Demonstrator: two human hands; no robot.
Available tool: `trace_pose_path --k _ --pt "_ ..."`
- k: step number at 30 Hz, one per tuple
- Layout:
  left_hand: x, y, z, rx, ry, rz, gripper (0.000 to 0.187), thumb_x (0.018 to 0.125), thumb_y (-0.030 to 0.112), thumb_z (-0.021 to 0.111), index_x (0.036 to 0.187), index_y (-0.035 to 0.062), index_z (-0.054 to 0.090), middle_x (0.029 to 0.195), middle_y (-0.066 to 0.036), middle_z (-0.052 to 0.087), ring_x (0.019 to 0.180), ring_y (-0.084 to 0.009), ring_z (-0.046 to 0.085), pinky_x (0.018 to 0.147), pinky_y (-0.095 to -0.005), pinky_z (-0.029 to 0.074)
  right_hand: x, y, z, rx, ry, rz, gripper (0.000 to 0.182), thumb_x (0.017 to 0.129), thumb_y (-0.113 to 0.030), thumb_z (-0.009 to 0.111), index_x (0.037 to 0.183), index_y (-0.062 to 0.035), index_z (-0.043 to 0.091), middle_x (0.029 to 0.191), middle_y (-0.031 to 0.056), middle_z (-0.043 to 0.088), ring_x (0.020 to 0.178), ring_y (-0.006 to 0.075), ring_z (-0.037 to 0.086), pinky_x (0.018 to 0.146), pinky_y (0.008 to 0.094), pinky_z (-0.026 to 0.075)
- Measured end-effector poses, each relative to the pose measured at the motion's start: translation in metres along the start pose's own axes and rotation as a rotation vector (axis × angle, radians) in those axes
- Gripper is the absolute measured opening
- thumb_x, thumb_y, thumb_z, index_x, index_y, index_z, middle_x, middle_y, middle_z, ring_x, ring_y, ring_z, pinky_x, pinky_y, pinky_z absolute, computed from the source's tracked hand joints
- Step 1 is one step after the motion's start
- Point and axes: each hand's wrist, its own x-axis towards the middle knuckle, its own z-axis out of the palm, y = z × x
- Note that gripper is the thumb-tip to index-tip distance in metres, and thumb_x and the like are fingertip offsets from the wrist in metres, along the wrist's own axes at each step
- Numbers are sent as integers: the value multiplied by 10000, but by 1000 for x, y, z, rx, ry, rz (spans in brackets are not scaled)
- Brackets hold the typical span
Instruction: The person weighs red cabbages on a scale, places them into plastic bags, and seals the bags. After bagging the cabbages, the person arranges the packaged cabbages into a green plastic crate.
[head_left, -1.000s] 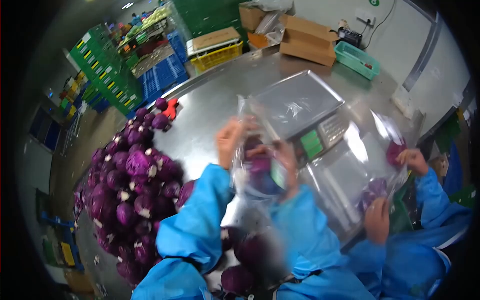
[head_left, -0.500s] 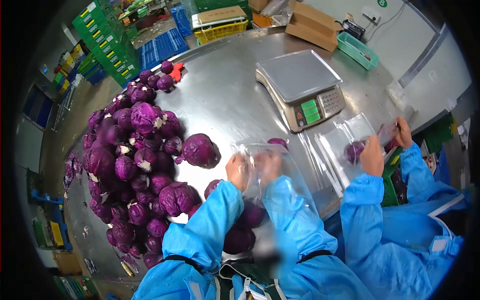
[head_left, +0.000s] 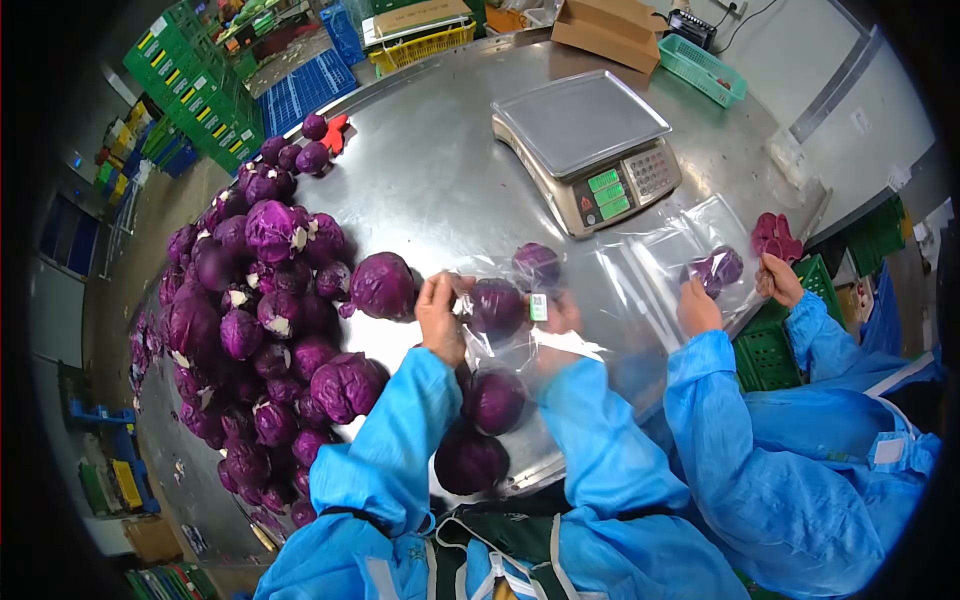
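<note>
My left hand (head_left: 441, 318) pinches one side of a clear plastic bag (head_left: 490, 350) over the steel table. At the bag's other side is my right hand (head_left: 560, 322), blurred, its fingers closed on the film. A purple cabbage (head_left: 495, 306) shows through the plastic between my hands, beside a white label (head_left: 538, 307). Just beyond sits another purple cabbage (head_left: 537, 262). Nearer my body lie a cabbage (head_left: 494, 402) and a larger, darker cabbage (head_left: 470, 460). Left of my left hand is a big cabbage (head_left: 383, 286).
A large heap of purple cabbages (head_left: 240, 335) covers the table's left side. A digital scale (head_left: 585, 130) stands ahead. On my right, a co-worker's hands (head_left: 700, 308) handle a bagged cabbage (head_left: 716, 268). Behind are a green basket (head_left: 703, 72) and a cardboard box (head_left: 607, 35).
My hands have moved apart, and the bag now stretches between them with a cabbage and label showing. The co-worker's hands have lowered with their bag. The view has shifted slightly.
</note>
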Motion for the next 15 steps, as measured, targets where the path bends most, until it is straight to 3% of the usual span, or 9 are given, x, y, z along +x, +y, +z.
trace_pose_path --k 1,5,7,8,9,10,11,14,15 --pt "-1 29 7 -130 -67 -33 212 925 217 520 1018 33 572 848 -71 628 844 -148 589 713 -286 481 -10 -20 10 145 -113 -41 153 850 -21 554 992 -11 500 867 80 610 773 130 588 682 268 494" --pt "-8 105 36 -468 -331 -359 274 923 308 516 1031 57 539 934 -66 598 730 -160 590 558 -322 519 -29 -63 50 44 -458 -22 118 856 -44 559 956 -45 498 885 108 622 745 154 598 641 275 498" --pt "4 132 45 -338 -898 -158 280 886 301 580 1004 48 556 916 -74 599 720 -153 587 597 -311 514 -33 -85 65 121 -749 73 100 871 -59 553 957 -46 503 890 120 624 712 149 596 583 277 498" --pt "9 148 39 -73 -747 -90 293 857 295 624 956 25 567 873 -89 604 714 -162 597 628 -301 511 -34 -101 71 -42 -739 -33 69 878 -59 546 938 -43 517 841 105 615 655 144 582 541 274 483" --pt "8 179 42 73 -900 -33 313 856 297 627 941 1 572 841 -100 612 765 -175 612 660 -292 509 -36 -116 75 -104 -695 -127 90 876 -99 566 937 -47 526 803 102 608 640 143 583 534 262 478" --pt "-5 195 56 187 -762 193 285 877 295 580 792 26 541 648 -82 548 577 -163 540 615 -315 479 -37 -130 77 -166 -645 -217 119 874 -139 586 936 -51 534 765 98 602 625 143 584 528 251 473" --pt "7 209 46 149 -906 246 283 859 260 621 913 -17 598 842 -107 628 805 -181 621 828 -331 478 -33 -146 72 -177 -694 -304 132 872 -146 589 920 -37 532 741 87 584 608 146 571 544 247 471" --pt "5 242 41 560 -1021 387 148 813 124 638 875 -8 617 848 -52 636 886 -175 596 994 -399 356 -16 -165 48 -261 -894 -344 114 878 -129 574 881 -22 536 739 76 586 587 134 557 538 237 451" --pt "-3 239 47 787 -1048 488 119 808 111 640 887 23 622 823 -43 630 865 -188 596 991 -422 350 -6 -162 35 -319 -871 -205 122 882 -138 571 873 -19 543 743 78 590 597 126 555 544 236 442"
